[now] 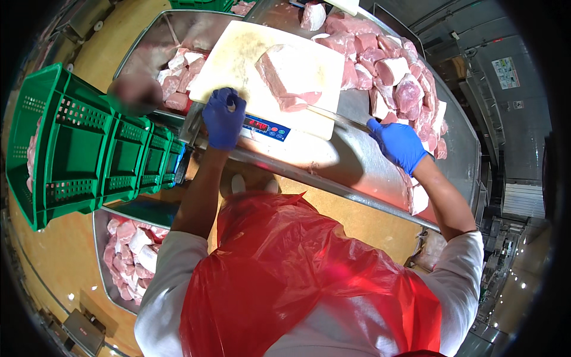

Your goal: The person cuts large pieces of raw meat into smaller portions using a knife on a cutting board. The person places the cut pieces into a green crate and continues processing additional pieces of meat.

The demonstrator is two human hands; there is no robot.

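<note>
1 slab of meat (285, 77) lies on the right half of the cutting board (223, 56). The right hand (397, 146) has its grip around a knife (338, 118), tip at the slab's near edge. The left hand (225, 118) curls at the board's near-left corner; whether its grip holds anything, I cannot tell.

Cutting board (235, 56): brightly lit from above.
Steel table (461, 166): dark, soft-edged shadow along its near edge, below the cutting board's right corner.
Metal tray (156, 44): blurred dark patch over its near-left corner.
My apron (279, 262): glossy red highlights.
View rim: lines bowed, corners black.
</note>
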